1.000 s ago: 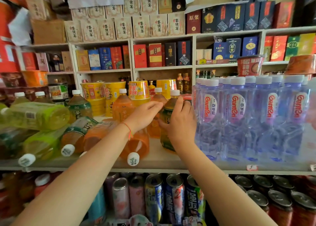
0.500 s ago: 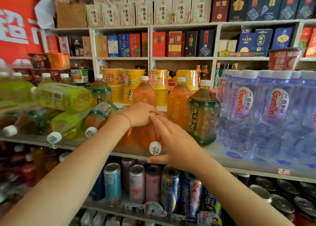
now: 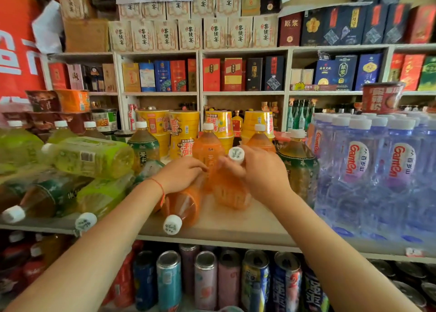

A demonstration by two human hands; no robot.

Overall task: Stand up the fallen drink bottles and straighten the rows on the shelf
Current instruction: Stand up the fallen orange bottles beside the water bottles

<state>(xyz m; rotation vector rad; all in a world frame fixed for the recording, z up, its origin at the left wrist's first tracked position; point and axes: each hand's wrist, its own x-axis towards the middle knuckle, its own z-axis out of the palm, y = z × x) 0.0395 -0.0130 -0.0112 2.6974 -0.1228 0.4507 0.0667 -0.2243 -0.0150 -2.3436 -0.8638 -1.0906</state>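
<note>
- Right hand (image 3: 262, 170) has its grip wrapped round the neck of an orange drink bottle (image 3: 230, 186), white cap poking out above the fingers. The bottle is tipped toward the camera, its base down on the shelf (image 3: 236, 226).
- Left hand (image 3: 181, 174) rests palm-down on a second orange bottle (image 3: 184, 205) that's lying flat, cap pointing at 6 o'clock over the shelf's front edge. Fingers look only loosely curved over it; a proper grasp or just pressing, can't tell.
- At 12 o'clock behind the hands: two more orange bottles (image 3: 207, 146) standing upright, plus a dark tea bottle (image 3: 144, 144) upright at about 11.
- At 3 o'clock from the right hand, another dark tea bottle (image 3: 298, 163) stands just beside the blue water bottles (image 3: 377, 170), which are packed in neat upright rows.
- Over at 9 o'clock it's a mess: a heap of green bottles (image 3: 92, 157) and brownish tea bottles (image 3: 42, 198) lying on their sides, piled on one another, caps toward the front.
- Yellow instant noodle cups (image 3: 184, 127) are stacked behind the bottle rows.
- Lower shelf holds drink cans (image 3: 205, 281) standing upright, tops visible.
- Back wall is white shelving (image 3: 200, 75) full of boxed goods, red, blue and cream boxes with Chinese lettering.
</note>
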